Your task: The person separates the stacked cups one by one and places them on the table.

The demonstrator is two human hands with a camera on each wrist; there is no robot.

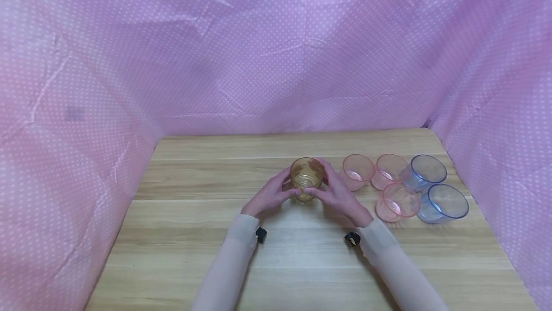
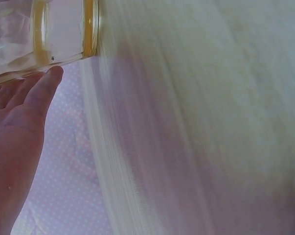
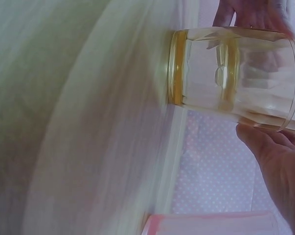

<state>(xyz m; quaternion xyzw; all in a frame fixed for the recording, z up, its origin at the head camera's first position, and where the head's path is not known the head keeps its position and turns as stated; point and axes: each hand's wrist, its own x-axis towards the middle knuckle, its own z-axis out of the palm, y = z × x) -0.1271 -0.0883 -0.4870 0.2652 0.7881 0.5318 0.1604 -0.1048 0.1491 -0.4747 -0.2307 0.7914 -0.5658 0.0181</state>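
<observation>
A clear amber glass (image 1: 305, 177) stands upright near the middle of the table, its base right at the tabletop. My left hand (image 1: 272, 193) holds it from the left and my right hand (image 1: 338, 191) from the right, with both thumbs at the near side and the fingers round the wall. In the right wrist view, the amber glass (image 3: 255, 81) has a thick base ring and a second amber band partway up. The left wrist view shows the left hand (image 2: 22, 112) against the wall of the amber glass (image 2: 61, 32).
Right of my right hand stand three pink glasses (image 1: 390, 172) and two blue glasses (image 1: 448, 201), grouped close together. The wooden table (image 1: 189, 234) reaches a pink dotted cloth (image 1: 258, 62) at its back and sides.
</observation>
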